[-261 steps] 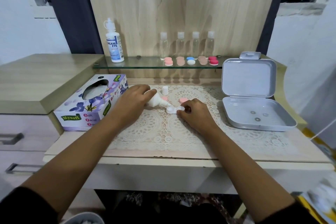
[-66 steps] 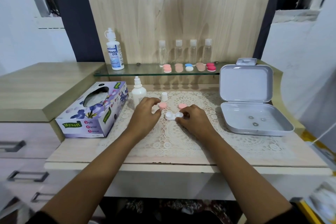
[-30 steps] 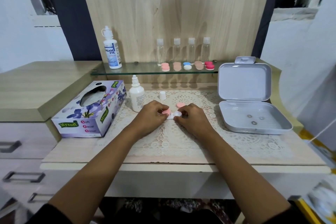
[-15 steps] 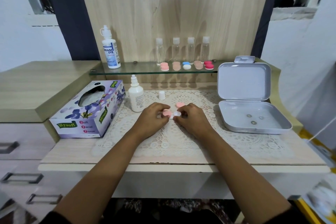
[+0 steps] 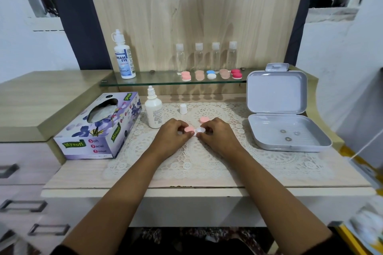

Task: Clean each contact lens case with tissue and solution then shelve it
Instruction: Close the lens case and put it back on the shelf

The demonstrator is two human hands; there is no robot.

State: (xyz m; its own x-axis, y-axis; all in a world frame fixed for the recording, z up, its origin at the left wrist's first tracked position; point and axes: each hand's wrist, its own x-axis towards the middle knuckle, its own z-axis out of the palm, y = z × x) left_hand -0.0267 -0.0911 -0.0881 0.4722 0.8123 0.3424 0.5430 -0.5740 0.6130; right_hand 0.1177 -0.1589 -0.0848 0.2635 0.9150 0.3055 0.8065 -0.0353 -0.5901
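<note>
A white contact lens case [image 5: 200, 130] lies on the lace mat between my hands. My left hand [image 5: 173, 133] pinches a pink cap [image 5: 189, 129] sitting on the case's left well. My right hand [image 5: 215, 133] grips the case's right side, whose white well shows open. A second pink cap [image 5: 204, 119] lies loose just behind. The solution bottle [image 5: 153, 111] stands uncapped to the left, its white cap [image 5: 183, 108] beside it. A tissue box [image 5: 99, 128] sits at the left. Several closed lens cases [image 5: 211, 74] line the glass shelf [image 5: 157, 82].
An open grey box [image 5: 288, 130] with three small lenses stands at the right. A larger solution bottle [image 5: 124, 56] and several small clear bottles [image 5: 207, 57] stand on the shelf. Drawers [image 5: 24, 174] are at the left. The lace mat [image 5: 196, 157] covers the desk.
My left hand set the solution bottle upright, picked up a pink cap and brought it onto the case's left well. My right hand has stayed on the case.
</note>
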